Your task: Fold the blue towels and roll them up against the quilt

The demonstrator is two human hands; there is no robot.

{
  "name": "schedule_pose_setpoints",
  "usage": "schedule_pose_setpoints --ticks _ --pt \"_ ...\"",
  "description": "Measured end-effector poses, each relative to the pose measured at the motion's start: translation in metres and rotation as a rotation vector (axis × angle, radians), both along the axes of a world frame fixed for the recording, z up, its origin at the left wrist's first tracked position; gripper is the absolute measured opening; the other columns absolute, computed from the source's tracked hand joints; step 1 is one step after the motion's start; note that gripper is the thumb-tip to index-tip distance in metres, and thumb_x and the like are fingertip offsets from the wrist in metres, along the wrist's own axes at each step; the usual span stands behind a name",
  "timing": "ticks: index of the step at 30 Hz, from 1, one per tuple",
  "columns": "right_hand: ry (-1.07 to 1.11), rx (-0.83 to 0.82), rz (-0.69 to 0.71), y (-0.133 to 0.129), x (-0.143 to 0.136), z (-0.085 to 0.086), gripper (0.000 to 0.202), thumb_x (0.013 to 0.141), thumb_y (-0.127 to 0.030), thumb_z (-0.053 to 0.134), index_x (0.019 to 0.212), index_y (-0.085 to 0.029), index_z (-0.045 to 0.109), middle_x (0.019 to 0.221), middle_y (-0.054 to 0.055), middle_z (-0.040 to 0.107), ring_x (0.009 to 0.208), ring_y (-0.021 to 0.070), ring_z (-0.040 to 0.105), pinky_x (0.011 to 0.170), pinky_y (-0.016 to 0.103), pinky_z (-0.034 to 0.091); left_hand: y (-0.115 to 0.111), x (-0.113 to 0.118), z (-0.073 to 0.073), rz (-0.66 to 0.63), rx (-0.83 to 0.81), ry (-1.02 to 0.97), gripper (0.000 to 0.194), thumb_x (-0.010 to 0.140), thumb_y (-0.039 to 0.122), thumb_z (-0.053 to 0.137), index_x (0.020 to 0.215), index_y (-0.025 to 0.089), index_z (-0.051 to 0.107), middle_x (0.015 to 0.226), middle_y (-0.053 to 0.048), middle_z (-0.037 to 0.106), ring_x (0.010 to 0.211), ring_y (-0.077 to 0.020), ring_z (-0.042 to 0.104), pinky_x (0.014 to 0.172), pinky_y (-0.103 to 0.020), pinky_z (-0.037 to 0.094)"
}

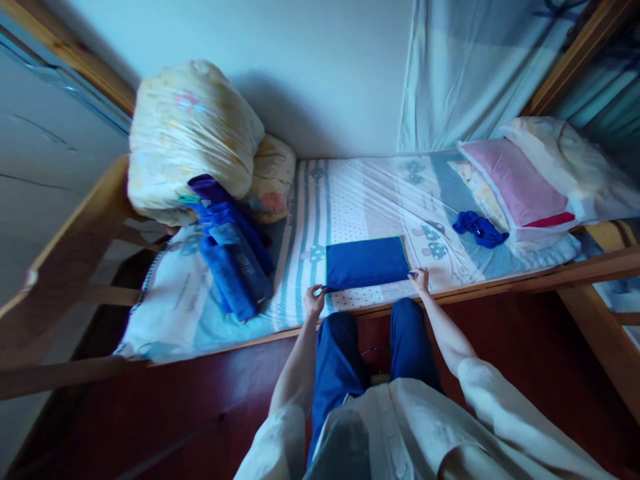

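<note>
On the bed in front of me lies a flat, rectangular blue cloth (367,263) with a thin green edge. My left hand (314,300) pinches its near left corner between thumb and fingers. The near right corner is in the pinch of my right hand (419,279). Between the two hands the near edge runs nearly straight and looks slightly raised off the sheet. Whether the cloth is one layer or several I cannot tell.
A pile of folded blue fabric (233,260) lies to the left, before a big yellow quilt bundle (193,140). Crumpled blue cloth (480,229) sits at right, near a pink pillow (520,180). The bed's wooden front rail (500,287) runs above my knees.
</note>
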State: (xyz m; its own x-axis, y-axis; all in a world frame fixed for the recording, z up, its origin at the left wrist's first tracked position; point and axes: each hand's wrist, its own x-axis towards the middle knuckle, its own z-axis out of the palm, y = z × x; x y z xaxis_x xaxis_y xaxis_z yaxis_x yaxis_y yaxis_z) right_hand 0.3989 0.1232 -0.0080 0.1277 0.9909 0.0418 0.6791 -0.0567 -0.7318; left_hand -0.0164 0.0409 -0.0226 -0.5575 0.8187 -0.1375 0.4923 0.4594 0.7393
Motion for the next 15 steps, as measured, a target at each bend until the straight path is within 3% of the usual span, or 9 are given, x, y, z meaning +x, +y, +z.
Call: schedule_pose_setpoints --ticks 8,15 --pt "0.081 -0.168 -0.072 0.022 -0.007 -0.018 0.019 0.078 -0.036 0.065 0.079 -0.018 0.066 0.08 0.007 0.072 0.079 0.0218 0.064 0.076 0.03 0.05 0.019 0.001 -0.016 -0.03 -0.044 -0.021 0.027 0.091 0.041 0.053 0.103 0.019 0.064 0.084 -0.007 0.075 0.085 -0.0217 0.072 0.078 -0.031 0.054" --pt "-0.005 -0.208 -0.045 0.025 0.001 -0.021 0.02 0.082 -0.038 0.064 0.072 -0.022 0.058 0.072 0.006 0.069 0.073 0.0217 0.063 0.071 0.029 0.049 0.018 0.003 -0.015 -0.021 -0.174 0.05 0.023 0.095 0.037 0.052 0.105 0.019 0.063 0.093 -0.011 0.077 0.092 -0.0246 0.073 0.078 -0.032 0.053"
